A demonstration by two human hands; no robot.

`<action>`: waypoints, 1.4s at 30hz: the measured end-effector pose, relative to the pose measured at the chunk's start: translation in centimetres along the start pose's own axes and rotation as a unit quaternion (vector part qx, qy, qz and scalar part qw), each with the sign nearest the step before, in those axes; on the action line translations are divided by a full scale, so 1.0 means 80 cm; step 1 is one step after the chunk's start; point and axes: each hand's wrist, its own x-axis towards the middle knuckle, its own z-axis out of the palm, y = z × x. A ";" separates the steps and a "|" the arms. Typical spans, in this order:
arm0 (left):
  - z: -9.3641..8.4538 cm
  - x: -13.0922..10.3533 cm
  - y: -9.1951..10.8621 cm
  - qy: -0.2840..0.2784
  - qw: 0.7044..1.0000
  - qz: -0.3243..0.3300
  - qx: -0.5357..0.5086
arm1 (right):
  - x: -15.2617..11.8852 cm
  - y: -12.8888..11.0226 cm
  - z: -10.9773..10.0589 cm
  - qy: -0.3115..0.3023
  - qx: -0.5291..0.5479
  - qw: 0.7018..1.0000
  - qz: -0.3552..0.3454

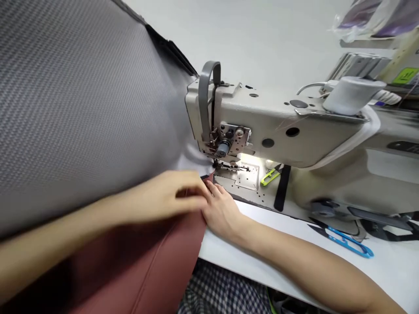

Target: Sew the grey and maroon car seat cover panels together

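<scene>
A large grey textured sheet [88, 100] rises on the left and runs in to the needle area of a sewing machine [268, 117]. Below it lies a dark red piece [170, 257] with a seam line, its tip reaching the presser foot. My left hand [180, 192], slightly blurred, is over the red piece, thumb and fingers curved toward each other with a gap between; whether its fingertips pinch the material is hidden. My right hand [222, 209] lies on the red piece's edge just in front of the needle, its fingers bent and partly covered by my left hand.
Yellow-green snips [271, 175] lie on the machine bed beside a black strip [282, 187]. Blue-handled snips [350, 242] rest on the white table [278, 261] at right. A white thread cone [353, 96] stands atop the machine. Plastic-wrapped items hang at upper right.
</scene>
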 end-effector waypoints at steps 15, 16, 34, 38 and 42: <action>-0.008 0.056 -0.051 -0.054 0.897 0.139 0.416 | 0.001 0.003 0.004 -0.002 0.004 1.000 -0.024; -0.007 0.052 -0.052 -0.039 0.886 0.166 0.431 | 0.001 0.004 0.004 -0.001 0.004 1.000 -0.022; -0.035 0.092 -0.081 -0.137 0.955 -0.069 0.253 | -0.003 0.003 0.007 0.028 -0.003 0.999 -0.028; -0.016 0.089 -0.071 -0.133 0.902 0.041 0.408 | -0.003 0.003 0.008 0.034 -0.003 0.999 -0.026; 0.004 0.077 -0.067 -0.087 0.861 0.125 0.485 | -0.002 0.004 0.007 0.035 0.001 0.999 -0.028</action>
